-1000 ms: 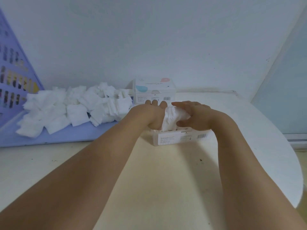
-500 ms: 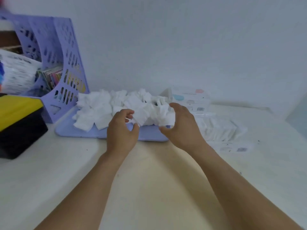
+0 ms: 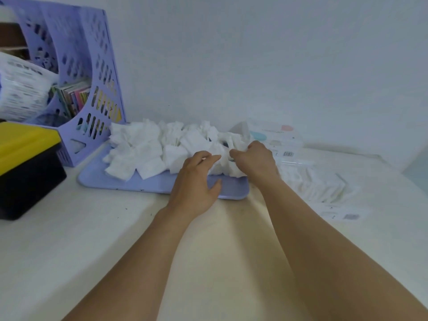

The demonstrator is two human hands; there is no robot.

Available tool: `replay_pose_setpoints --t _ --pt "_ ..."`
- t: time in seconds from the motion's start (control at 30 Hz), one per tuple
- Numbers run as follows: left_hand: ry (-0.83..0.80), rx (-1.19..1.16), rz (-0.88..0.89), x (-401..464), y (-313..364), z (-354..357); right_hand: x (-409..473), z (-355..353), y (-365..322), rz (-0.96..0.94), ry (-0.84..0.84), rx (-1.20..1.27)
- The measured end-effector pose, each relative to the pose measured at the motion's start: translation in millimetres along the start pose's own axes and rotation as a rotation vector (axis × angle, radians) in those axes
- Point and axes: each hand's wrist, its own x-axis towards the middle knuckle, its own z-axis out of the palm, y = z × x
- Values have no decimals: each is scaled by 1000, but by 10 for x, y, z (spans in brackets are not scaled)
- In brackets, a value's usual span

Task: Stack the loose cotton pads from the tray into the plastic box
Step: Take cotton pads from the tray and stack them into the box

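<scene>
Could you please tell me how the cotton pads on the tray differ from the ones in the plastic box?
The pads on the tray lie in a loose, rumpled heap; the pads in the plastic box stand packed in a row. The tray is lilac, the box clear. Both sets are white.

The cotton pads (image 3: 148, 154) look soft, matt and fibrous, with crumpled edges. Under them the lilac tray (image 3: 148, 185) is smooth plastic with a faint sheen. The plastic box (image 3: 324, 188) is clear and glossy, with a printed paper label. The perforated lilac file holder (image 3: 92, 89) is hard matt plastic. The table (image 3: 69, 239) is smooth, matt and off-white, with dark specks.
</scene>
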Motion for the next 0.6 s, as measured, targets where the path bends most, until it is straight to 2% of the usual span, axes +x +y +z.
replay_pose_setpoints --t 0.17,0.33,0.43,0.53,0.6 --pt "44 4 9 16 31 4 -36 -64 64 -23 63 -35" --pt "233 -171 -8 31 216 -13 -178 -292 124 -84 131 207" --pt "276 -515 -206 34 428 -72 -367 -460 100 -189 123 412" --pt "127 -1044 -453 72 574 -161 -571 -520 46 -174 -150 777" --pt "22 -1157 -517 73 603 -190 -632 -466 46 -161 -267 851"
